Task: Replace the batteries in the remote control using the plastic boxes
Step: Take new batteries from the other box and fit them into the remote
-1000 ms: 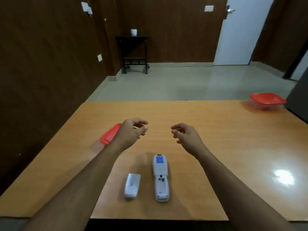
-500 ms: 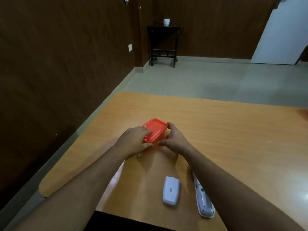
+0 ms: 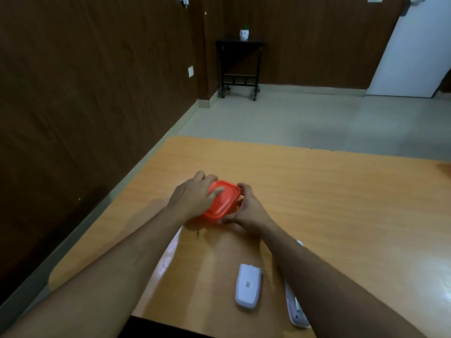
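Midway, roughly: remote control [image 3: 296,307] lying on the wooden table [image 3: 341,203] with its battery cover [image 3: 248,286] already off and set down just left of it, bare side up. Mostly hidden under the right forearm, so cannot tell whether old batteries are out of the remote control.

Farther from the viewer than the remote control, and a little to its left: plastic box with an orange lid [image 3: 223,200], gripped from both sides. Left hand [image 3: 192,198] draped over the lid's left part, fingers curled across the far edge, thumb pressing on top. Right hand [image 3: 249,211] closed around the box's right corner, fingertips hooked at the lid rim, palm against the side wall. Lid looks tilted, near-left edge low, far-right corner raised, as if being peeled up, though not clear whether the seal has broken. Contents of the box not visible.

Judged as the opening step of fetching or stowing batteries. Seemingly done: cover removed. Seemingly left: getting the lid off, moving batteries between box and remote control, seating fresh ones, snapping the cover back on.

Far beyond the remote control, against the dark panelled wall: small black side table [image 3: 240,67] carrying a white pot [image 3: 244,34]. To the far right of that, white door [image 3: 415,50].
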